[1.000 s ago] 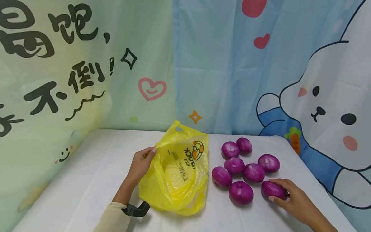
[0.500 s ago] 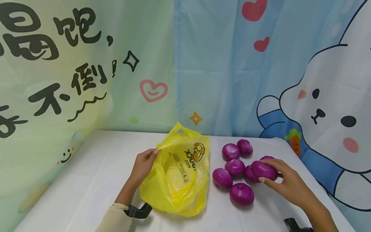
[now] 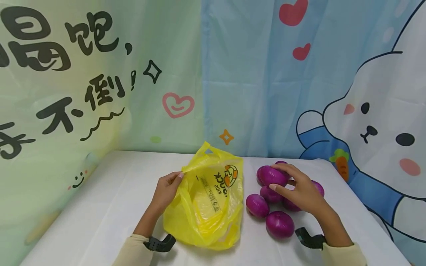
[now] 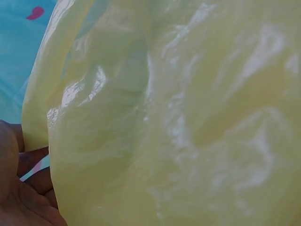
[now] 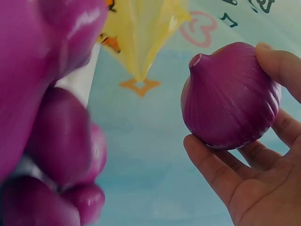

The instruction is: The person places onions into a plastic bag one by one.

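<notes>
In the head view, a yellow plastic bag [image 3: 206, 207] with a duck print stands upright mid-table. My left hand [image 3: 166, 189] pinches its upper left edge between thumb and fingers. In the left wrist view, the bag's thin wall [image 4: 155, 117] fills most of the picture beside the fingers. A red onion [image 3: 273, 176] is held up by my right hand [image 3: 301, 190], over the back part of the group. The right wrist view shows this onion [image 5: 230, 99] between thumb and fingertips, its stem end facing away from the palm.
Several more red onions lie on the white table [image 3: 110, 207] to the right of the bag, among them a front one [image 3: 279, 224] and a left one [image 3: 257, 205]. The right hand partly hides those behind it. A printed curtain [image 3: 233, 92] hangs behind the table.
My right hand has lifted the onion from the right side of the group and carried it left and back over the others. The left hand keeps its pinch on the bag.
</notes>
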Tool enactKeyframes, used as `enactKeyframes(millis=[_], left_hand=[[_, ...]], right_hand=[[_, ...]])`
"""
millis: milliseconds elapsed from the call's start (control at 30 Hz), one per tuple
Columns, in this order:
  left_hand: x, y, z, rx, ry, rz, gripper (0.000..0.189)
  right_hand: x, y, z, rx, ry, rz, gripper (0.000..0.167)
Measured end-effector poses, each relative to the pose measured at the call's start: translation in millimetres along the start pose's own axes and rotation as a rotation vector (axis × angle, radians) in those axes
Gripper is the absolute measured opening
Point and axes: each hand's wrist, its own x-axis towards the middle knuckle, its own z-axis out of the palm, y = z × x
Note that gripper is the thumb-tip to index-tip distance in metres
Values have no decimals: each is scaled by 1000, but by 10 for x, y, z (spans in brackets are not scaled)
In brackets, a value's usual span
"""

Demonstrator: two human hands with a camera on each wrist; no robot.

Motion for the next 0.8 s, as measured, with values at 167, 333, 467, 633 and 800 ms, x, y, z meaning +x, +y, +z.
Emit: enactKeyframes(millis=[167,333,467,633,800], left_hand=[[19,-30,26,-5,-6,-24,32],[111,-212,44,-11,-1,-26,34],[172,-370,40,-31,12,-22,36],[193,-421,50,-40,-5,-10,36],[194,-361,52,-28,-11,2,37]], right_hand=[[170,-71,147,78,-30,17,61],[337,-148,267,148,-68,24,60],[485,-237,380,198,-98,18,59],[669,-358,589,279,-164,11,58],[804,-439,794,348,-222,-6,56]])
